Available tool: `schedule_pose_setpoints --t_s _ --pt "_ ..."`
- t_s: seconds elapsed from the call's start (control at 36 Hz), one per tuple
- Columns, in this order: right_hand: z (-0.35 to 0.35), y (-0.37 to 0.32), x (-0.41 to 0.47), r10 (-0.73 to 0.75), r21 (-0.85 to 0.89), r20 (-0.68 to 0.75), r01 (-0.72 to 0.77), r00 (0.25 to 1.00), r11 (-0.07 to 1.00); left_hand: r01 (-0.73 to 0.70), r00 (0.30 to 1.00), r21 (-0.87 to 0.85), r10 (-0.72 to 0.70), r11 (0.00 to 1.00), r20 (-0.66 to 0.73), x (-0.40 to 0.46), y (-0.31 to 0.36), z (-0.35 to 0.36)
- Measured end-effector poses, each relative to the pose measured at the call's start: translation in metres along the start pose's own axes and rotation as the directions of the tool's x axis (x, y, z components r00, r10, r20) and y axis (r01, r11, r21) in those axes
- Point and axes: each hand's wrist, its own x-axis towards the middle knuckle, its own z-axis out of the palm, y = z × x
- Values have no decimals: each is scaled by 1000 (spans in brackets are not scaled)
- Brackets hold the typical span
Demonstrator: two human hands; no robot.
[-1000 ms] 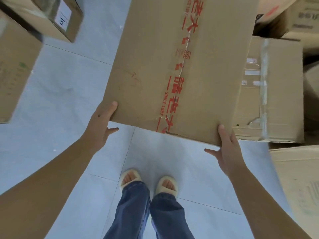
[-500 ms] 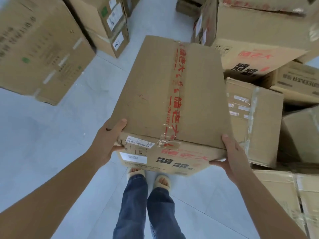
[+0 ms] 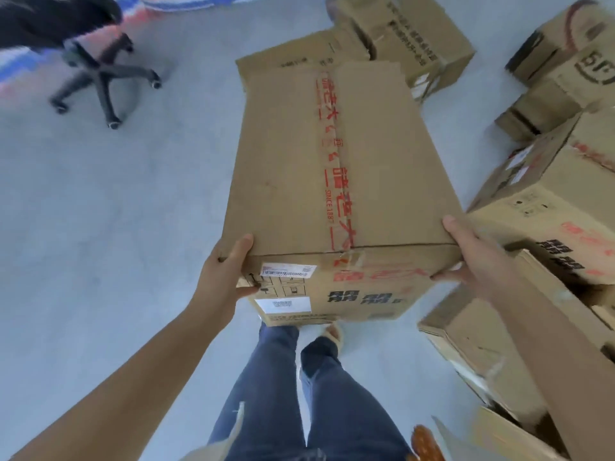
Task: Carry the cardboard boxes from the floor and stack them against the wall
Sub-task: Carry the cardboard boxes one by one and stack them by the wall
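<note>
I carry a long cardboard box (image 3: pixel 289 168) with red printed tape along its top, held in the air above the grey floor. My left hand (image 3: pixel 223 274) grips its near left corner, thumb on the top edge and fingers on the end face. My right hand (image 3: pixel 472 257) grips the near right corner the same way. White labels and black print show on the near end face. My legs in blue jeans are below the box.
Several other cardboard boxes (image 3: pixel 545 207) lie piled on the floor at the right and beyond the carried box (image 3: pixel 406 31). A black office chair (image 3: pixel 100 64) on castors stands at the far left, by a striped sheet. Open grey floor (image 3: pixel 100 244) lies to the left.
The box has come up and level in my hands while I turned; the surroundings have shifted, with the office chair and open floor now in view at the left.
</note>
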Motion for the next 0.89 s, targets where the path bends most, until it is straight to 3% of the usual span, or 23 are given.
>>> schedule_pose_setpoints --t_s 0.17,0.42,0.61,0.89 --pt "69 -49 -36 -140 -155 265 186 954 970 -68 978 -216 23 974 -207 -57 -15 -75" --pt "207 -79 -114 -175 -286 546 378 820 880 -182 897 -446 -38 877 -441 -112 -36 -192" --pt "341 -62 -183 -146 -326 664 460 734 826 -249 808 -474 -89 844 -582 -145 -58 -314" --pt "495 -26 -266 -54 -352 783 513 620 783 -305 718 -518 -165 799 -676 -176 -90 -456"
